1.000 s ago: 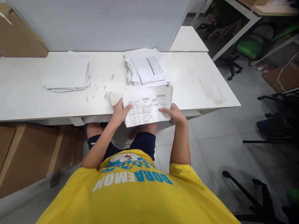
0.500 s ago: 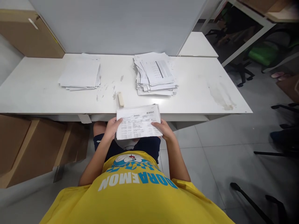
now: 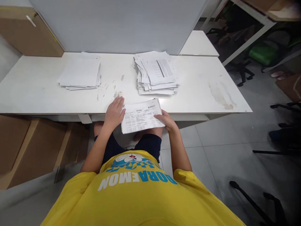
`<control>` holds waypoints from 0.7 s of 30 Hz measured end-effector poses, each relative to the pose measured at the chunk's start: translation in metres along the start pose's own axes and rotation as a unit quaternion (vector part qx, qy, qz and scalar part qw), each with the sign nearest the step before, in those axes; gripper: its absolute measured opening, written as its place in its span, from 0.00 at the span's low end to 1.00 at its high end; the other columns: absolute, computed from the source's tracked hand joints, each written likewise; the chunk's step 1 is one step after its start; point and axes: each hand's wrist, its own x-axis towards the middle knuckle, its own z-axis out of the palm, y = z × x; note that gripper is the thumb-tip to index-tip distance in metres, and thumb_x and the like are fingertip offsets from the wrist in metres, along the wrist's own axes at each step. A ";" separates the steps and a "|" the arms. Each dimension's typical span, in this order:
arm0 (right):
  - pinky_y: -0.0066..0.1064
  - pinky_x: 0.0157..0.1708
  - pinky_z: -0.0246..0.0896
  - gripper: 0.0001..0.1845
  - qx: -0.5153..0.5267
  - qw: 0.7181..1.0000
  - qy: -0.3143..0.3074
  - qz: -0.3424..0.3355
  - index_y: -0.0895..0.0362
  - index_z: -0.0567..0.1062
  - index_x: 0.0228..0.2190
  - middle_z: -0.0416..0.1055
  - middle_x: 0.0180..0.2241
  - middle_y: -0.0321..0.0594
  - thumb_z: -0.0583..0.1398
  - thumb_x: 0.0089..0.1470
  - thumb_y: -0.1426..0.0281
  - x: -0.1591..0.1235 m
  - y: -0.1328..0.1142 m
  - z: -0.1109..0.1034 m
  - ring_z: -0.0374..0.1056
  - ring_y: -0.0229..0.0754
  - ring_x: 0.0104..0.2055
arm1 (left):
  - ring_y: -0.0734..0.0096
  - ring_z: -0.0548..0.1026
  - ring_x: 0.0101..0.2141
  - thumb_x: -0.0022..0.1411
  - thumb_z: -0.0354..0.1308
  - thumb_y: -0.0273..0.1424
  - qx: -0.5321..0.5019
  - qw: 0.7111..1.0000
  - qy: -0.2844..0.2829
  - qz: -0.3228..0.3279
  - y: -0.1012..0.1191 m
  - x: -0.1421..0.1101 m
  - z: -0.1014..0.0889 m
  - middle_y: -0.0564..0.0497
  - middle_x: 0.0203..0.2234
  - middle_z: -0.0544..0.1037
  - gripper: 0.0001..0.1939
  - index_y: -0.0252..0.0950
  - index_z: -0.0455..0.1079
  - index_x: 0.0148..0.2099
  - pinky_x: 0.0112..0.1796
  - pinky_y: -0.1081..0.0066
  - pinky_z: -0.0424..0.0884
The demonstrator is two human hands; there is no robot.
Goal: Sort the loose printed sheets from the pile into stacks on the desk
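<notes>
A thin stack of printed sheets (image 3: pixel 143 117) is tilted over the desk's front edge, its top page covered with rows of small print. My right hand (image 3: pixel 167 120) grips its right side, thumb on top. At the left side of the sheets, my left hand (image 3: pixel 114 113) lies with fingers stretched forward over a small cream-coloured block, perhaps a stapler (image 3: pixel 120 93); only its far end shows. The left thumb is apart from the fingers, near the sheets' edge. Whether the fingers grip the block cannot be seen.
Two paper piles lie on the white desk (image 3: pixel 192 94): a neat one (image 3: pixel 80 72) at left and a taller, uneven one (image 3: pixel 156 73) right of centre. A grey partition (image 3: pixel 119 26) stands behind. Cardboard boxes (image 3: pixel 44 144) are at lower left, chair legs (image 3: pixel 249 201) at right.
My left hand has let go of the sheets and moved forward onto the cream block. The sheets, kept in my right hand, have shifted slightly forward and tilted.
</notes>
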 end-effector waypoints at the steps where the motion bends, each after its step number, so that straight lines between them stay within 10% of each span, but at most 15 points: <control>1: 0.44 0.45 0.69 0.24 0.001 1.000 -0.001 0.000 0.55 0.75 0.39 0.80 0.40 0.43 0.70 0.36 0.65 0.000 0.000 0.001 0.74 0.52 0.43 | 0.53 0.58 0.66 0.68 0.46 0.33 0.016 0.999 -0.025 0.023 -0.004 0.004 0.001 0.39 0.63 0.65 0.25 0.32 0.62 0.64 0.62 0.54 0.58; 21: 0.48 0.48 0.67 0.25 0.001 1.000 0.000 -0.022 0.54 0.73 0.40 0.79 0.41 0.42 0.69 0.38 0.63 0.004 0.006 -0.003 0.74 0.53 0.45 | 0.61 0.56 0.67 0.69 0.38 0.22 0.098 0.991 -0.073 0.050 -0.025 0.001 0.021 0.41 0.65 0.61 0.28 0.33 0.55 0.69 0.64 0.56 0.54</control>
